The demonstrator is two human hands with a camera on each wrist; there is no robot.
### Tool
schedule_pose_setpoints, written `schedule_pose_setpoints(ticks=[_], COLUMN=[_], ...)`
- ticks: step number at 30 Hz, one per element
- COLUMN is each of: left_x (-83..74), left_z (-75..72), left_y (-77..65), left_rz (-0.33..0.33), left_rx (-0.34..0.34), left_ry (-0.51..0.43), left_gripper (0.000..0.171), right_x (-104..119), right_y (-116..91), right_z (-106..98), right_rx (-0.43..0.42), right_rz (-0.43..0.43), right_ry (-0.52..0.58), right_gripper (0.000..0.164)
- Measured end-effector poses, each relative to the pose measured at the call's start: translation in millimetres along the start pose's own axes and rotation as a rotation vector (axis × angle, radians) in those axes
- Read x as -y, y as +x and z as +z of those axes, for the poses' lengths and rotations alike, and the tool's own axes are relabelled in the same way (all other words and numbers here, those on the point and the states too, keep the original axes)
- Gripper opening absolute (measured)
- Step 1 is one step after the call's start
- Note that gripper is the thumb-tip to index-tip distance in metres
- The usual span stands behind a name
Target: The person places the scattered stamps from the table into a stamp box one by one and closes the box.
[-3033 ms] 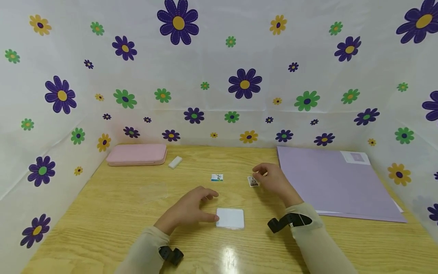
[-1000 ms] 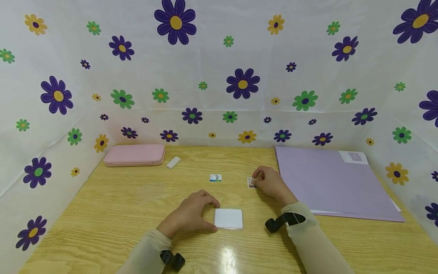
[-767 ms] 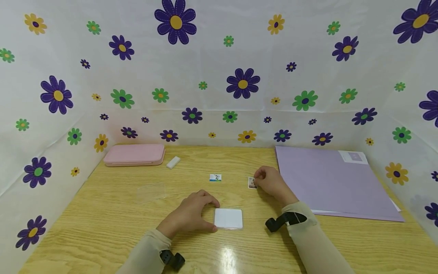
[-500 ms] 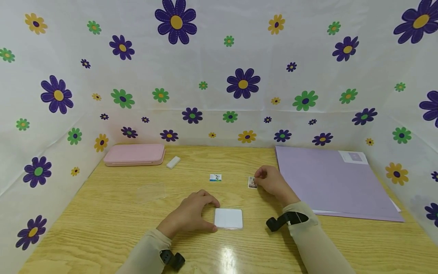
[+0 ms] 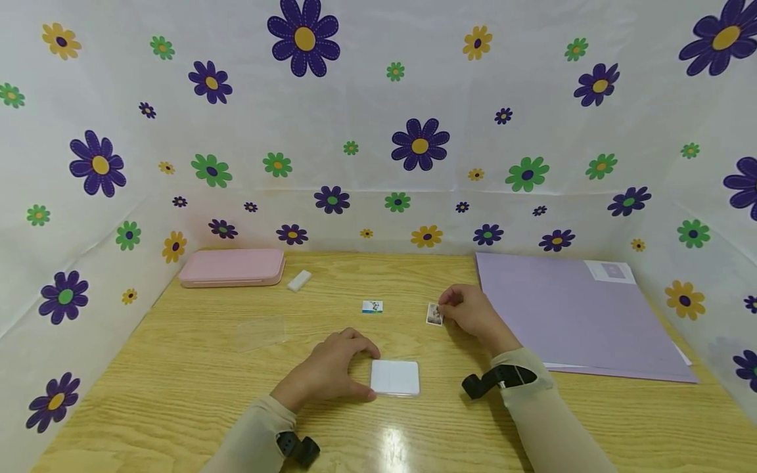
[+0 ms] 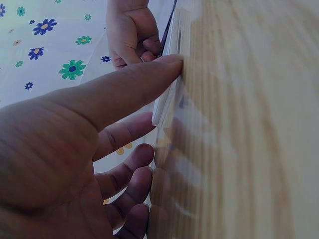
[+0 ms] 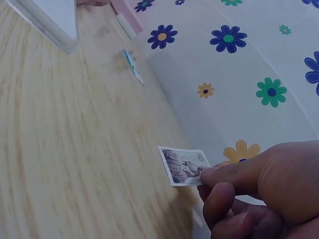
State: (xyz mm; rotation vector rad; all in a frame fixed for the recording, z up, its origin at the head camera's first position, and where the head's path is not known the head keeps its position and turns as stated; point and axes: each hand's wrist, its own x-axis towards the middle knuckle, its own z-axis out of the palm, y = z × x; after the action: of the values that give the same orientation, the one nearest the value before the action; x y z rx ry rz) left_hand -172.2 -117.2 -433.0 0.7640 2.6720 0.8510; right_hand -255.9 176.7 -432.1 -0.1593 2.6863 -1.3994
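Observation:
Between thumb and forefinger my right hand pinches a postage stamp with perforated edges and a grey-brown picture. In the right wrist view the stamp is tilted, held by its right corner above the table. My left hand holds the left end of a flat white rectangular case with a clear rim, thumb at the near corner and forefinger at the far corner. In the left wrist view its other fingertips rest on the table. A second stamp, with a panda on it, lies flat behind the case.
A thin clear plastic sheet lies left of my left hand. Further back are a white eraser and a pink pencil case. A large purple folder covers the right side of the wooden table. Flowered cloth encloses the table.
My left forefinger has come down to the case's far corner. My right fingers have shifted on the stamp, now pinching its right edge; it has come up slightly and shows more of its face.

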Motion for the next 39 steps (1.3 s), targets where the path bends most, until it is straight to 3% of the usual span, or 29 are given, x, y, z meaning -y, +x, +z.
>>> schedule_pose_setpoints(ticks=[6,18,30,39], left_x=[-0.8,1.1,-1.2,0.1], left_z=[0.3,0.4,-1.2,-0.5], left_y=[0.8,2.0,0.6,1.2], left_rz=[-0.016,-0.017,-0.02,-0.025], left_rx=[0.0,0.004,0.003,0.011], left_ry=[-0.002,-0.008,-0.013,-0.008], left_gripper=[0.053,0.053,0.052,0.052], right_x=[2.8,4.3,15.2,24.5], right_y=[0.0,-1.2,-4.3,-8.7], right_z=[-0.6,0.1,-2.7,3.9], right_rx=[0.019,0.012,0.087,0.127], right_rz=[-0.004,-0.055,-0.035,-0.104], right_ry=[0.021,-0.05,0.077,0.085], right_gripper=[0.01,0.005,0.012,0.007])
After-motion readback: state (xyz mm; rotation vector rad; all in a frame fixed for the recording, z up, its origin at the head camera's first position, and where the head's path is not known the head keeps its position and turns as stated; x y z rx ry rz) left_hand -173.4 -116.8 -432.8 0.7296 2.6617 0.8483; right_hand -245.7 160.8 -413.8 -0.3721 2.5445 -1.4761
